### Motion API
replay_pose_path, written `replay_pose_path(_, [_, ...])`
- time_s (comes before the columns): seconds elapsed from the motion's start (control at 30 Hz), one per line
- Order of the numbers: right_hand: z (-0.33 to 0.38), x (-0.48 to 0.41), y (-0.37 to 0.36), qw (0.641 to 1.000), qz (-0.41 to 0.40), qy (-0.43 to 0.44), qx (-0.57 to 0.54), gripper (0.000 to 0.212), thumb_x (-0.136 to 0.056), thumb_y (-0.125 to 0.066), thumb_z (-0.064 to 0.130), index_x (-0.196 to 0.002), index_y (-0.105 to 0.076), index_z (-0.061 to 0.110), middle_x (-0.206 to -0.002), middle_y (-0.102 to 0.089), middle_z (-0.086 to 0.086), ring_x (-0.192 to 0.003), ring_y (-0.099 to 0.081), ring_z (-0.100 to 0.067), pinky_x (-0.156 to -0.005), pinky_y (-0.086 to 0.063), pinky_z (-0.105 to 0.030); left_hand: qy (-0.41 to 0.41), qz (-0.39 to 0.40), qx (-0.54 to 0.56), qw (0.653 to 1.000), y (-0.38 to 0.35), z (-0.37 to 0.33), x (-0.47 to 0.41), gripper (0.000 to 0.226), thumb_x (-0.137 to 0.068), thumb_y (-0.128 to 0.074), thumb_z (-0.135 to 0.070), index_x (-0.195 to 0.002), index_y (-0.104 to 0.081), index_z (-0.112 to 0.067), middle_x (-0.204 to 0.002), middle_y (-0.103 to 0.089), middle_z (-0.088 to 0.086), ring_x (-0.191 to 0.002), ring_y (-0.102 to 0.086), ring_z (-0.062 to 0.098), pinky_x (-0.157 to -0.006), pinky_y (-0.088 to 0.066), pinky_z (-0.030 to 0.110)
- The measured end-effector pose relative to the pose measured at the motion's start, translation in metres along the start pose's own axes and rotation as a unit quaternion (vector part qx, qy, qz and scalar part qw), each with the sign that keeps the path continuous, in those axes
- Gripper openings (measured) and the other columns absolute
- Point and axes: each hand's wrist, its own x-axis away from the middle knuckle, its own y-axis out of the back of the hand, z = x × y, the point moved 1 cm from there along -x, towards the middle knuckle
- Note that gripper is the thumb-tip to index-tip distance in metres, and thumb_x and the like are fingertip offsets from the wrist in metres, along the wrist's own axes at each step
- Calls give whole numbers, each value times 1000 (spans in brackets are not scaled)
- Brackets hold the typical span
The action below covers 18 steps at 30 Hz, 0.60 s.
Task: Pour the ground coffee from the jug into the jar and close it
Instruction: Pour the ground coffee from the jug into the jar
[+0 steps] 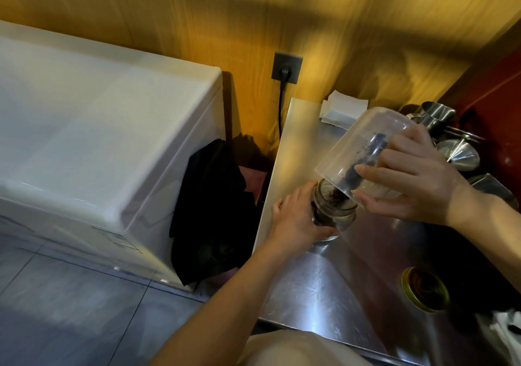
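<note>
My right hand (414, 179) grips a clear plastic jug (358, 145), tipped mouth-down to the left over a small glass jar (335, 210). Dark ground coffee streaks the jug's inner wall and runs from its rim into the jar's open mouth. The jar stands on the steel counter (315, 281), partly filled with dark grounds. My left hand (296, 219) wraps around the jar's left side and holds it steady. A gold-rimmed lid (424, 292) lies flat on the counter to the lower right, apart from the jar.
Steel cups and funnels (451, 140) crowd the counter's far right. Folded white cloths (342, 107) lie at its back edge. A white chest appliance (98, 145) stands left, dark fabric (211, 210) in the gap. A plugged wall socket (286, 68) sits on the wooden wall.
</note>
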Motion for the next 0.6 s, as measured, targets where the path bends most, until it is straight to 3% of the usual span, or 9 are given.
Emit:
replay_pose_path(0.37, [-3,-2,3,1000,15,12,-7,29,-81,-66,23,-70,-71,-4,-51,-56,-12,-48,-52,-26,-65,-34,-37,5,2,-8,1000,-1,0,-1,91,-60,-80,-44,-135,-30,-32,-133,-46,-8,-125,-38,14,-105,-22,41])
replay_pose_path(0.5, [2,-2,2,999,18,24,-14,27,-80,-66,23,-71,-70,-2,-54,-57,-11,-56,-46,-25,-65,-36,-38,5,-3,-7,1000,-1,0,-2,84,-61,-80,-43,-130,-34,-27,-129,-49,-7,-123,-41,15,-101,-25,40])
replay_pose_path(0.6, [-1,-2,2,1000,25,6,-7,28,-81,-65,23,-69,-70,-3,-51,-54,-11,-50,-49,-26,-61,-36,-39,2,7,-14,1000,-1,0,-2,89,-61,-79,-44,-134,-32,-29,-133,-47,-7,-125,-39,14,-103,-24,40])
